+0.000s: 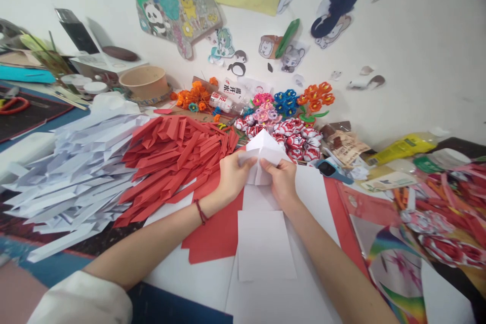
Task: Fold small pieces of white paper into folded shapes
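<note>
A partly folded sheet of white paper (pixel 261 154) is held up between my two hands, its top coming to a point. My left hand (pixel 233 174) grips its left side, thumb on the near face. On the right side my right hand (pixel 283 177) pinches it the same way. The fingers behind the paper are hidden. Below the hands, small white paper squares (pixel 266 245) lie on larger white sheets (pixel 315 197). Red paper sheets (pixel 212 233) lie beside them, to the left.
Piles of folded white paper strips (pixel 76 177) and folded red paper strips (pixel 174 157) fill the left. Red-and-white paper flowers (pixel 298 136) stand behind the hands. At right lie a blue watch (pixel 332 171) and a yellow bottle (pixel 404 148). Red-handled scissors (pixel 14 105) rest far left.
</note>
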Demonstrator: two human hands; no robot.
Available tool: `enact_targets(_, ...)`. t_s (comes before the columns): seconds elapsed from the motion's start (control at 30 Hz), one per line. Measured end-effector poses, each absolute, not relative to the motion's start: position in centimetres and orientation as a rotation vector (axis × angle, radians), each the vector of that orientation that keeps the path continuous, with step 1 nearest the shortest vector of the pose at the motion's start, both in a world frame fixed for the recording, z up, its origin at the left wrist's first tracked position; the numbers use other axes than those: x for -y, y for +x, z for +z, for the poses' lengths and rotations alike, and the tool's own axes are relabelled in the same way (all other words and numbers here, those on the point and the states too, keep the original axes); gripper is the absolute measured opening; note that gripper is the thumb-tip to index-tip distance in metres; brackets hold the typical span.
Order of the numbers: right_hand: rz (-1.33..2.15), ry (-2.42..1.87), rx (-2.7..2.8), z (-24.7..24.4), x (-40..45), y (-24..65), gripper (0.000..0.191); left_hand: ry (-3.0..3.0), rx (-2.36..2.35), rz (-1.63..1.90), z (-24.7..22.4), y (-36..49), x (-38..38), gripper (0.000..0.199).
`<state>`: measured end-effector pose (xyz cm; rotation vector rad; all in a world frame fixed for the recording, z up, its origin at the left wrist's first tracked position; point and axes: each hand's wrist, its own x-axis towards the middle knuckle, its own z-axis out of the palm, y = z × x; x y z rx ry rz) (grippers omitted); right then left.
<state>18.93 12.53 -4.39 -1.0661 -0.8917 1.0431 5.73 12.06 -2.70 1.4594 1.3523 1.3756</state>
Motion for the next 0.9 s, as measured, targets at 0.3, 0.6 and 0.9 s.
enact_targets(0.3,1.060,-1.063,0.850,-4.50,-12.66,18.98,0.025,1.445,-1.361,1.359,-2.69,5.73,-12.13,0.024)
enact_targets(0.6,1.059,-1.077,0.819,-4.53,-12.69,18.88,0.027,1.382,-1.290,1.382,-2.58,5.87,-12.01,0.021)
enact_targets(0.9,1.104,-1.014,0.796,-4.40,-12.99,19.49,0.023,1.320,-1.272,1.384,-3.10,5.57,-12.45,0.027)
